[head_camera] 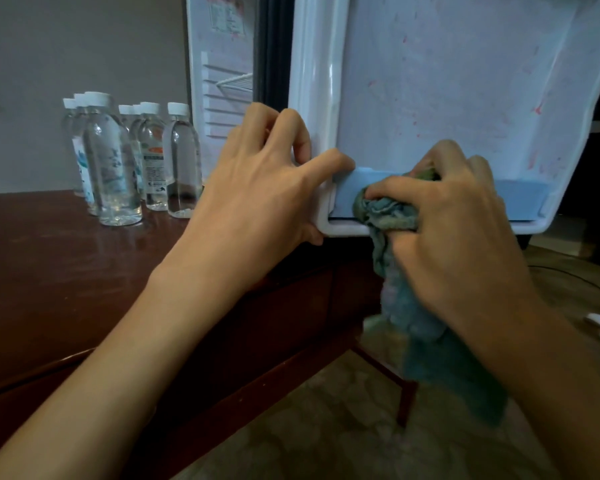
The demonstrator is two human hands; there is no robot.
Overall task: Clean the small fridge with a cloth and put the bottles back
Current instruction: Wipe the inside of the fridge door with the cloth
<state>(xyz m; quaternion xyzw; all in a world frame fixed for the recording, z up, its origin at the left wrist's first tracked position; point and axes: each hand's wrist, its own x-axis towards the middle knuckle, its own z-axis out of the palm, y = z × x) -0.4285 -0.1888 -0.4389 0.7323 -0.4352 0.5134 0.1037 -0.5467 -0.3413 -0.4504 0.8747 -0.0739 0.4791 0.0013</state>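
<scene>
left hand [257,181] grips the lower corner of the open fridge door [447,81]: fingers curled round the door's side edge, thumb under the bottom lip, index finger laid along the blue door rail [520,197]. right hand [447,216] is closed tight on a bunched green cloth [388,209], pressing it on the rail just beside the left index finger. the cloth's tail hangs below the right hand.

risks: a hard rub could swing the door if the left grip slips. the hanging tail could catch on the wooden table [49,271] corner under the hands. a wide left elbow move might tip the water bottles [118,161], which stand clustered on the table well left of the left hand, not yet back inside. red smears above the right hand look unwiped.

room: the rail runs free to the right of the right hand up to the door's far wall. there is open floor below the right hand. the table edge sits close under the left wrist.
</scene>
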